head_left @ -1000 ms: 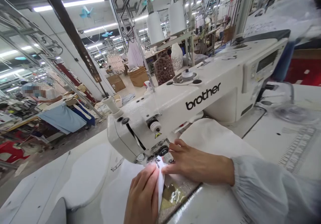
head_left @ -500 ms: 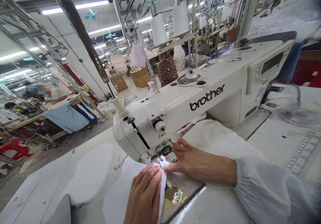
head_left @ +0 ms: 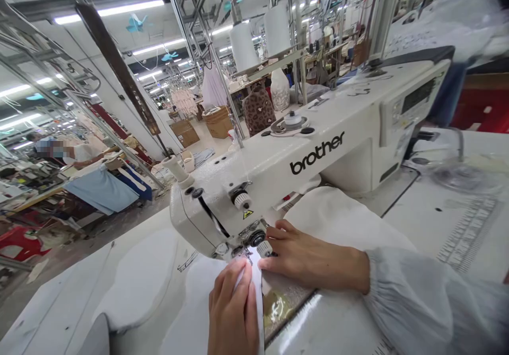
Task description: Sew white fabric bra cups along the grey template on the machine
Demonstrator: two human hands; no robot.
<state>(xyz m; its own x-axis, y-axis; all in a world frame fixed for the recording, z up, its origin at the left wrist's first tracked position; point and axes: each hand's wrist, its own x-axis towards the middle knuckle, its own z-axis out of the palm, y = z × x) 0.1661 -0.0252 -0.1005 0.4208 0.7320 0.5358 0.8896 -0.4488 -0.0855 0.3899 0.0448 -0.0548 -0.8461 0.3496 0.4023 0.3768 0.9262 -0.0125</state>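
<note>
A white fabric piece (head_left: pixel 194 296) lies under the needle area of a white sewing machine (head_left: pixel 254 169). My left hand (head_left: pixel 233 307) is closed on this fabric just in front of the presser foot (head_left: pixel 248 257), its fingertips close to the foot and a bit of white showing between the fingers. The left thumb is hidden. On the other side of the foot, my right hand (head_left: pixel 306 257) rests with its thumb stretched toward the fabric edge and its fingers apart, partly behind the tension knob (head_left: pixel 264 248). More white fabric (head_left: pixel 338 212) spreads behind the right wrist.
A white cut piece (head_left: pixel 139 275) lies on the table at left, near a grey curved edge (head_left: pixel 97 336). Thread cones (head_left: pixel 243 45) stand above the machine. A ruler scale (head_left: pixel 469 233) marks the tabletop at right. Another person (head_left: pixel 51 145) sits far left.
The view has shifted slightly, so the machine appears further left. My left fingers have spread a little on the fabric; the right hand keeps nearly the same place beside the presser foot.
</note>
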